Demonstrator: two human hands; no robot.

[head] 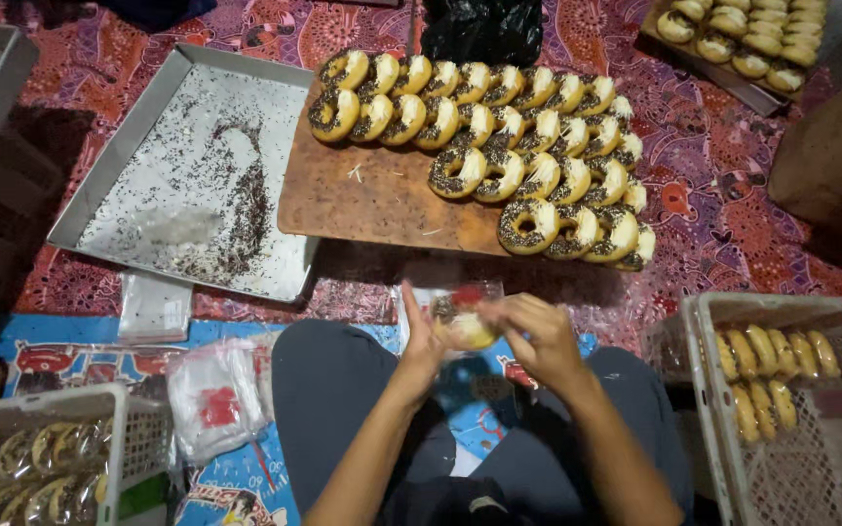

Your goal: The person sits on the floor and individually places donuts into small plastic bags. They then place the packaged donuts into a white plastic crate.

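**Floor workstation: doughnut held in clear bag at centre**

While seated on a floor covered by a red patterned cloth (713, 185), the person holds a topped doughnut (467, 329) inside a clear plastic bag (450, 304) above the lap. Left hand (421, 343) is clamped on the bag's edge at 9 o'clock of the doughnut; right hand (538, 336) is pinched on it at 3 o'clock. Wooden board (372, 195) at 12 o'clock carries rows of sprinkled doughnuts (499, 127). Metal tray (197, 175) at 10 o'clock is strewn with chocolate sprinkles. White crate (782, 390) at 3 o'clock holds plain pastries. Bagged stock fills a second crate (41, 458) at 8 o'clock, with a stack of empty bags (216, 394) beside it.
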